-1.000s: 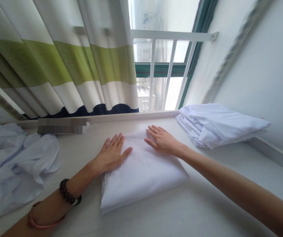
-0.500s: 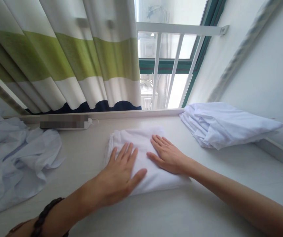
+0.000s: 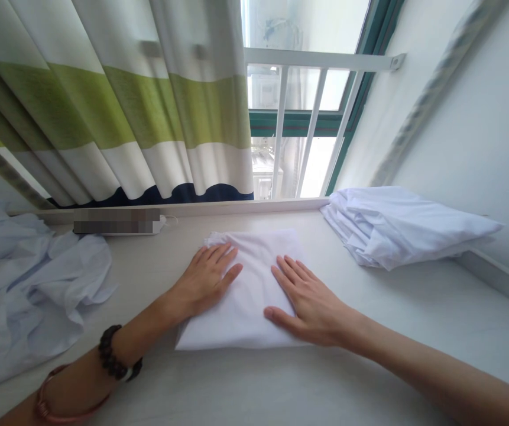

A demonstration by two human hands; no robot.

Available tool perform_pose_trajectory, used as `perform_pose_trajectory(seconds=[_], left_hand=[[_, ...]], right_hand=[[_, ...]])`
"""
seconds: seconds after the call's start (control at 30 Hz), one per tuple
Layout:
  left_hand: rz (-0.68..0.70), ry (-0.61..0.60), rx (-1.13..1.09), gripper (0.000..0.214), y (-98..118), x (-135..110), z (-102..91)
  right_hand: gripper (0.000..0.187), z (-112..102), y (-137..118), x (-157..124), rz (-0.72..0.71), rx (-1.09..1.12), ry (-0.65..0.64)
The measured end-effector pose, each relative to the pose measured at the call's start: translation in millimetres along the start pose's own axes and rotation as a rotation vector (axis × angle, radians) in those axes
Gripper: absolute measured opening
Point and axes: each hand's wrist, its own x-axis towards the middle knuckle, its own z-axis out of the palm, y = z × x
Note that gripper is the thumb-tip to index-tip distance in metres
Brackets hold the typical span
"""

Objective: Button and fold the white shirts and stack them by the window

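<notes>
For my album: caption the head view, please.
Left hand and right hand flat on folded white cloth beside the window.

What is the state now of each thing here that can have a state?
middle cloth: folded, flat under both hands
left hand: open, flat on the cloth
right hand: open, flat on the cloth
right pile: folded, stacked
left cloth: crumpled
curtain: partly drawn

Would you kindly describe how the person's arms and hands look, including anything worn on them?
Both forearms are bare, no sleeves in view. The left hand and right hand show no gloves or rings. The left wrist carries a dark beaded bracelet and, further up, a thin pinkish-red band. The right arm wears nothing.
</notes>
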Motion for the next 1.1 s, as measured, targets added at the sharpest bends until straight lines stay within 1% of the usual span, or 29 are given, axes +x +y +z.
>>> perform_pose_trajectory(seconds=[0.07, 0.13, 0.17, 0.23, 0.3, 0.37, 0.47, 0.53, 0.63, 0.67, 0.73, 0.8, 0.9, 1.0, 1.07, 1.1], left_hand=[[0.028, 0.082, -0.016, 0.052, -3.1, 9.8, 2.0], [0.007, 0.148, -0.065, 0.049, -9.5, 17.1, 4.7], [-0.035, 0.175, -0.098, 0.049, -14.3, 20.4, 6.1], [-0.159, 0.222, -0.168, 0.05, -27.1, 27.7, 8.7], [-0.271, 0.245, -0.244, 0.053, -41.7, 35.9, 10.7], [-0.329, 0.254, -0.347, 0.053, -54.4, 43.0, 11.7], [-0.314, 0.301, -0.479, 0.042, -62.6, 48.0, 10.4], [-0.264, 0.349, -0.503, 0.034, -60.4, 47.3, 7.2], [-0.207, 0.42, -0.518, 0.027, -51.8, 44.3, 0.2], [-0.194, 0.441, -0.52, 0.026, -49.3, 43.8, -2.1], [-0.174, 0.455, -0.524, 0.024, -46.7, 44.7, -5.1], [-0.167, 0.432, -0.531, 0.023, -48.5, 48.1, -4.5], [-0.156, 0.402, -0.499, 0.024, -57.6, 55.5, 3.6], [-0.135, 0.364, -0.392, 0.024, -67.0, 60.9, 13.2], [-0.113, 0.357, -0.325, 0.028, -67.7, 61.1, 13.3], [-0.084, 0.371, -0.281, 0.03, -65.1, 60.1, 10.1]], right_hand=[[0.093, 4.6, -1.4, -3.1, -0.005, 0.001, 0.02], [0.094, 7.1, -1.6, -3.5, -0.01, 0.001, 0.029], [0.095, 6.7, -1.3, -2.9, -0.015, 0.001, 0.029], [0.093, 1.6, 0.6, 0.1, -0.03, 0.004, 0.016], [0.086, -8.7, 5.8, 8.0, -0.026, 0.019, 0.002], [0.077, -21.3, 15.4, 22.5, 0.026, 0.03, 0.044], [0.064, -35.3, 35.7, 53.6, 0.158, -0.007, 0.177], [0.051, -37.9, 49.1, 73.7, 0.214, -0.052, 0.178], [0.032, -34.0, 62.5, 92.2, 0.217, -0.045, 0.153], [0.028, -32.0, 64.9, 94.8, 0.206, -0.028, 0.171], [0.025, -28.9, 66.7, 95.6, 0.196, -0.014, 0.23], [0.027, -27.7, 64.4, 92.5, 0.209, -0.042, 0.268], [0.037, -25.9, 51.0, 82.4, 0.21, -0.108, 0.263], [0.058, -17.4, 28.9, 66.4, 0.139, -0.098, 0.197], [0.071, -8.4, 15.9, 55.5, 0.1, -0.07, 0.123], [0.075, -4.1, 11.3, 51.1, 0.092, -0.058, 0.089]])
